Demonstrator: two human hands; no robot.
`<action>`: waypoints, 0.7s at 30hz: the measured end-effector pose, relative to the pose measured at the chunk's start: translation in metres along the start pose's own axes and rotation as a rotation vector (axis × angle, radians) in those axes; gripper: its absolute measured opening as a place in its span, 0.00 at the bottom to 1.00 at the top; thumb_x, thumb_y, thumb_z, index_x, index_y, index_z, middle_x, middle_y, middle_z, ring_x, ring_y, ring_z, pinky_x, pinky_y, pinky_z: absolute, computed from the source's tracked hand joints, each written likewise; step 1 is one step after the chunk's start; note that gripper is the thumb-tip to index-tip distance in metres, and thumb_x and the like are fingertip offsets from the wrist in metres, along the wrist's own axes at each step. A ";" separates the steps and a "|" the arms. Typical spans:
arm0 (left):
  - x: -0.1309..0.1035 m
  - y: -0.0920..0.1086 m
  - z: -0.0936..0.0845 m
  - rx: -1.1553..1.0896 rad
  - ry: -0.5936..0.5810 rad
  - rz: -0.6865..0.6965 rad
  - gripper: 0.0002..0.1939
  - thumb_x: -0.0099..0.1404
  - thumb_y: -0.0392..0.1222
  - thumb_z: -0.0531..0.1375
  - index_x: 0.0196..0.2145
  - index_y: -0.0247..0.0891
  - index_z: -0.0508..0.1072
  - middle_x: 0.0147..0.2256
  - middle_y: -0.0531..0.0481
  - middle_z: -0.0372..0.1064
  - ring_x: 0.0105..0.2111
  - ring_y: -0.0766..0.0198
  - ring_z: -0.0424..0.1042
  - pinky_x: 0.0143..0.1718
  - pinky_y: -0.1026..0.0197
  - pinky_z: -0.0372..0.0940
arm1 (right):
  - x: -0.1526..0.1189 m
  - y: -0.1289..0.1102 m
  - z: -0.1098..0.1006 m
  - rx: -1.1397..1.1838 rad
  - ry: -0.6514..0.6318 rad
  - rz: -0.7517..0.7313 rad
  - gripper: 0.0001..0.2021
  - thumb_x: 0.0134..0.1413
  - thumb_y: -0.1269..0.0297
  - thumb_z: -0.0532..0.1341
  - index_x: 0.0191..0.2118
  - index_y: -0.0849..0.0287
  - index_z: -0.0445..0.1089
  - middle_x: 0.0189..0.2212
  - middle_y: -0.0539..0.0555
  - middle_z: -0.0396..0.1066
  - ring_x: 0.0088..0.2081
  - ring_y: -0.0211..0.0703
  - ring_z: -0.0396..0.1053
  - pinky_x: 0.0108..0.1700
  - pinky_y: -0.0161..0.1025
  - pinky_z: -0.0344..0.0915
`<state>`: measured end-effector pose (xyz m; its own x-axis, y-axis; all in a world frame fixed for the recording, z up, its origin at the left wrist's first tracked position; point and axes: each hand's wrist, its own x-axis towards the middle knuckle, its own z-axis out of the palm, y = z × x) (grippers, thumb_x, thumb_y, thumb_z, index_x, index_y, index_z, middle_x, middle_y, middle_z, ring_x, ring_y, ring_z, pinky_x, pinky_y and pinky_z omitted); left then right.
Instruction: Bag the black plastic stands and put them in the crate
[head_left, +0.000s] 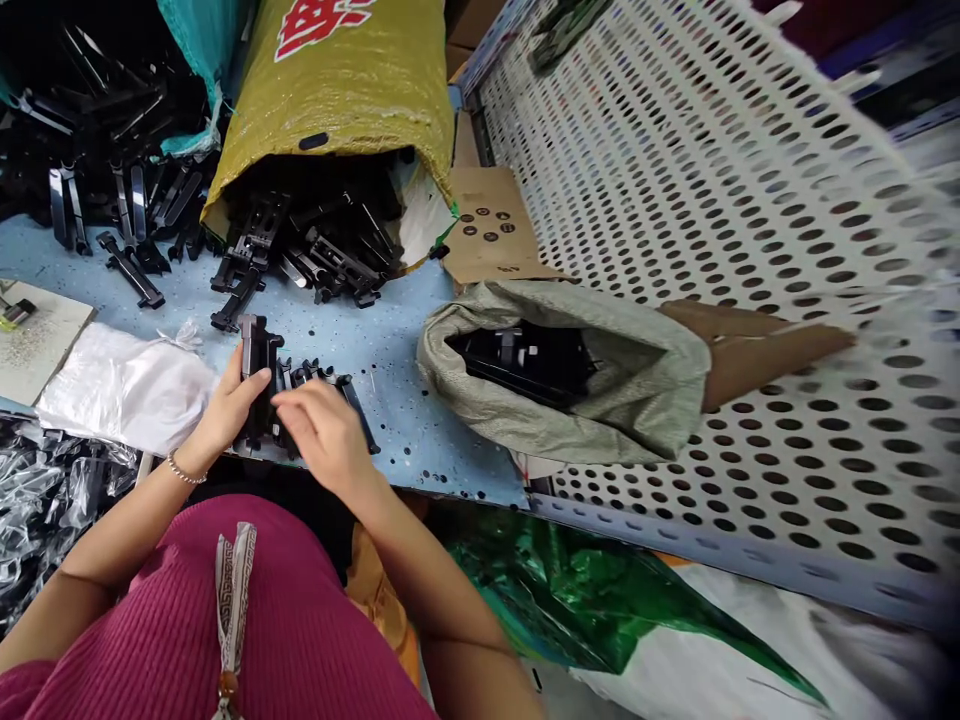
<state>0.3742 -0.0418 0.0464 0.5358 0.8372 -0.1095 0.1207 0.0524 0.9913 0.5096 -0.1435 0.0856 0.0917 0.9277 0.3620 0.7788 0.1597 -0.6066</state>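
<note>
My left hand (229,405) is closed around a long black plastic part (255,375) with a wider top end, held upright near the table's front edge. Close to its right side is my right hand (322,430), thumb and fingers pinched together; whatever lies between the fingertips, if anything, is hidden. A row of similar black parts (360,410) lies on the blue table (397,400), partly covered by my right hand. Beyond my left hand, more black parts (322,260) spill from the mouth of a yellow woven sack (345,100).
A grey-green sack (637,430) with black pieces inside stands at the right, against a white perforated panel (712,180). A teal bag (195,50) and a heap of black parts (135,190) fill the back left. A white plastic bundle (127,390) lies left of my hands.
</note>
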 end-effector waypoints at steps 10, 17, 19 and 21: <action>-0.021 0.012 -0.011 0.224 -0.053 0.062 0.37 0.73 0.56 0.55 0.72 0.38 0.52 0.69 0.39 0.58 0.68 0.46 0.59 0.70 0.43 0.53 | 0.036 0.035 0.008 0.212 -0.200 0.337 0.21 0.76 0.52 0.42 0.33 0.54 0.63 0.27 0.49 0.67 0.30 0.43 0.67 0.36 0.39 0.62; -0.014 0.004 -0.026 0.189 0.108 0.109 0.29 0.75 0.56 0.53 0.66 0.39 0.62 0.63 0.42 0.66 0.63 0.50 0.64 0.67 0.48 0.58 | -0.019 -0.009 0.045 0.096 -0.403 0.207 0.14 0.73 0.58 0.53 0.34 0.56 0.65 0.32 0.54 0.73 0.35 0.44 0.72 0.39 0.39 0.63; -0.015 0.002 -0.027 0.208 0.094 0.118 0.29 0.75 0.56 0.53 0.66 0.38 0.62 0.63 0.41 0.66 0.64 0.50 0.64 0.68 0.48 0.57 | -0.029 -0.009 0.047 0.157 -0.416 0.276 0.18 0.76 0.61 0.47 0.33 0.55 0.65 0.29 0.52 0.72 0.32 0.42 0.71 0.37 0.37 0.64; -0.015 -0.001 -0.032 0.263 0.100 0.097 0.31 0.74 0.57 0.53 0.68 0.38 0.59 0.64 0.40 0.64 0.65 0.48 0.63 0.68 0.46 0.55 | -0.036 0.003 0.040 0.139 -0.347 0.294 0.20 0.76 0.60 0.44 0.34 0.55 0.67 0.30 0.52 0.73 0.33 0.43 0.72 0.39 0.38 0.66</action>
<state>0.3395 -0.0366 0.0490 0.4723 0.8814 0.0057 0.2922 -0.1627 0.9424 0.4837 -0.1625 0.0426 0.0649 0.9944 -0.0829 0.6579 -0.1051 -0.7458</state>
